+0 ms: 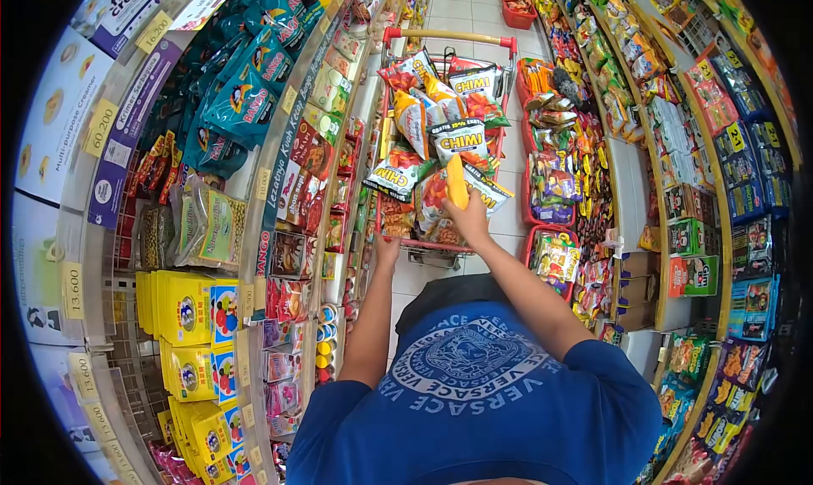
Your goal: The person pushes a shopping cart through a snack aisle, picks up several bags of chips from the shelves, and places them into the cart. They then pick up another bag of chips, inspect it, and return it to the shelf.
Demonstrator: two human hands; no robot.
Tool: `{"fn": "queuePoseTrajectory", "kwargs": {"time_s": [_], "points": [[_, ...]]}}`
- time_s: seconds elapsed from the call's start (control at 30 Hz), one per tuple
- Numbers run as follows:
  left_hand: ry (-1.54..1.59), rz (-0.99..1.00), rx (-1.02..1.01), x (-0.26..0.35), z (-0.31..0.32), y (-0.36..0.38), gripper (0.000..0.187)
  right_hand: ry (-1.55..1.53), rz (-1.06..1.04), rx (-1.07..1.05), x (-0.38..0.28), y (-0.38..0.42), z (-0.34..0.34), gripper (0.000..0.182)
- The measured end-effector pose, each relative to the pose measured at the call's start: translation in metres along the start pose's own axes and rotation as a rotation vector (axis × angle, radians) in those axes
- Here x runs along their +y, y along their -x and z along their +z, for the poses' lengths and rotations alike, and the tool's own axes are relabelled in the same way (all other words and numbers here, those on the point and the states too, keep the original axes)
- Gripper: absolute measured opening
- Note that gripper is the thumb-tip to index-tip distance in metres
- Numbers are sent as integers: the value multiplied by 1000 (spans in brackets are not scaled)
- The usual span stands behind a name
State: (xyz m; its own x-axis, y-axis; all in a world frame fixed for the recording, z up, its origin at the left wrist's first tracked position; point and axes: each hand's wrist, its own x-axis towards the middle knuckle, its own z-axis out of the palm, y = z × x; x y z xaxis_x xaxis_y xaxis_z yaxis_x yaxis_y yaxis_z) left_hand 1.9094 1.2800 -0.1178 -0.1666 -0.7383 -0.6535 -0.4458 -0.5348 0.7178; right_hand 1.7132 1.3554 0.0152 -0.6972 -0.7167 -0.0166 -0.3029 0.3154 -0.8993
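Observation:
A shopping cart (510,62) with a red and yellow handle at its far end is heaped with snack bags, several of them marked CHIMI (461,142). My right hand (467,214) is closed round a yellow item (456,182) above the near part of the heap. At the cart's near left corner is my left hand (389,246), its fingers closed at the rim and partly hidden. Another CHIMI bag (398,173) lies at the left of the heap, beyond my left hand.
Shelves with teal bags (246,96) and yellow packets (193,307) line the left side. Red baskets (550,261) of snacks stand along the right, beside shelves of packaged goods (694,256). Tiled floor (451,9) runs beyond the cart.

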Motion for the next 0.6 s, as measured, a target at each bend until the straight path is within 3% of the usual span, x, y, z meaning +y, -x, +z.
{"fn": "queuePoseTrajectory", "kwargs": {"time_s": [0.07,0.1,0.17,0.23,0.3,0.33,0.37,0.43,0.5,0.57,0.6], "points": [[-64,253,242,-17,9,-5,81,-66,57,-7,9,-8,-1,51],[-63,258,241,-12,12,3,81,-67,53,-4,-2,-6,-10,51],[-4,341,432,3,18,25,72,-109,52,32,-43,7,-40,49],[-49,422,473,18,24,41,61,-100,45,37,-42,6,-59,42],[581,253,-78,66,21,90,49,-420,249,34,-43,7,-78,34],[558,234,-217,80,20,101,50,-546,338,-32,-47,8,-89,35],[554,232,-226,87,23,108,50,-545,340,-22,-44,10,-93,35],[685,326,-576,101,32,119,55,-814,362,-90,-38,19,-100,43],[673,401,-669,121,43,130,58,-820,395,-197,-35,34,-98,56],[806,479,-463,141,58,144,55,-809,449,-257,-34,51,-93,62],[884,415,-453,149,58,144,57,-767,412,-285,-35,58,-91,66]]}}
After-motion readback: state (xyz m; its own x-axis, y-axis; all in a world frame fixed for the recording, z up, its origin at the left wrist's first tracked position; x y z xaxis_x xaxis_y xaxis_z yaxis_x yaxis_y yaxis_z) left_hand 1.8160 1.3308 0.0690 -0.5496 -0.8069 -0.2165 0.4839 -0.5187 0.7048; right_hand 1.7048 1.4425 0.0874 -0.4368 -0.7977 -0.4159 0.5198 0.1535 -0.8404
